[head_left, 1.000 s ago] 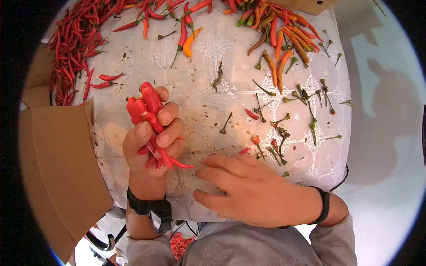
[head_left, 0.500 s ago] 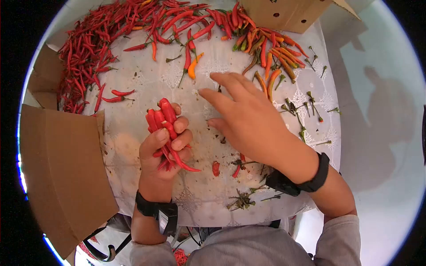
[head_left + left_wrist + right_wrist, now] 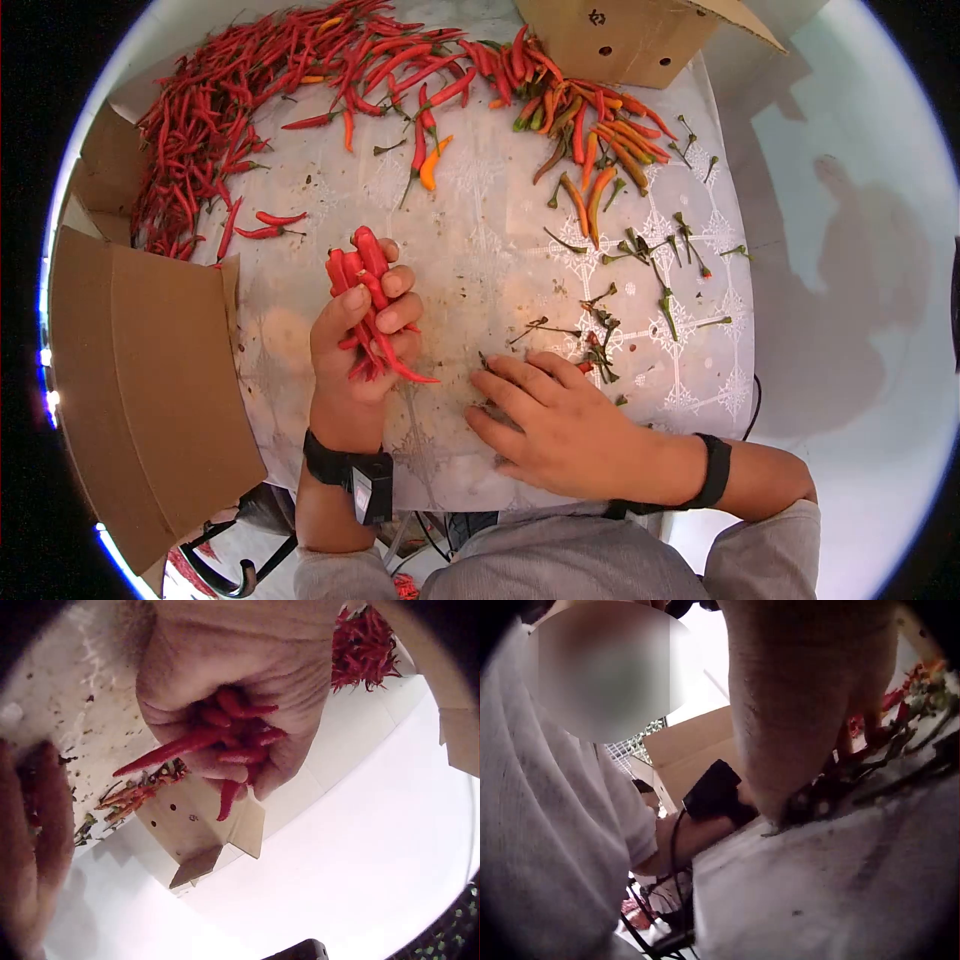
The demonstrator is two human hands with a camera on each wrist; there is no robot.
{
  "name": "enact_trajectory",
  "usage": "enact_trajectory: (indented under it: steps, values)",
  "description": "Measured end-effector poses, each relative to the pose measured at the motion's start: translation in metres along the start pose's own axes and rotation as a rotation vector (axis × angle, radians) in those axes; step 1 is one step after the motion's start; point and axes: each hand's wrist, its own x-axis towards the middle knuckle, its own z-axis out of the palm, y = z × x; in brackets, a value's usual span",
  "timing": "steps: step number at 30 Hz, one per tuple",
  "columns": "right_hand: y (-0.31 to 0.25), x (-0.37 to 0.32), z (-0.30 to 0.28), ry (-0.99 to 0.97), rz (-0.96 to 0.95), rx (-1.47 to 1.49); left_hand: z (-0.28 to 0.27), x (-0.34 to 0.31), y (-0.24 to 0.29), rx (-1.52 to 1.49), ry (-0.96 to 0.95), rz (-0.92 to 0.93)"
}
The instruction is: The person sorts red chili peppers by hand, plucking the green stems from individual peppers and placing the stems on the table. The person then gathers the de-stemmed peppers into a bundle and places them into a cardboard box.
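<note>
A small bunch of red chili peppers [image 3: 365, 275], their tops bare of stems, is gripped upright in my left hand [image 3: 355, 345]. The pointed tips [image 3: 154, 759] stick out below the curled fingers in the left wrist view. My right hand [image 3: 570, 430] lies palm down low over the front of the table, fingers spread and slightly bent. A dark stem shows at its fingertips, and whatever lies beneath the palm is hidden. Just beyond it are loose chili stems [image 3: 600, 340] with a few red bits.
A large heap of red chilies [image 3: 200, 140] curves along the far left. Orange and green chilies [image 3: 620, 140] lie at the back beside a cardboard box [image 3: 620, 45]. An open carton [image 3: 150, 370] stands at the left edge. Green stems [image 3: 665, 300] are scattered on the right of the patterned tablecloth [image 3: 450, 270].
My right hand rose from the table toward the middle, then came back down near the front edge, covering a small pile of stems seen there. The left hand keeps its bunch.
</note>
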Motion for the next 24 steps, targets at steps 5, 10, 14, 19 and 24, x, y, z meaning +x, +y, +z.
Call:
enact_trajectory:
  steps: [5, 10, 14, 19, 24]
  values:
    - [0.024, -0.005, -0.004, 0.008, -0.151, -0.215, 0.000, -0.001, -0.002, 0.016, -0.010, -0.021]
    - [0.065, -0.010, -0.024, 0.131, -0.049, -0.371, -0.001, 0.000, 0.000, 0.029, -0.003, -0.015]
    - [0.088, -0.025, -0.042, 0.099, 0.088, -0.389, 0.002, 0.000, -0.003, 0.011, 0.010, -0.012]
    - [0.132, -0.074, -0.074, 0.124, 0.373, -0.631, 0.003, -0.001, -0.001, 0.019, 0.000, -0.033]
    - [0.139, -0.116, -0.107, 0.157, 0.651, -0.817, -0.001, 0.001, 0.000, 0.016, -0.028, -0.046]
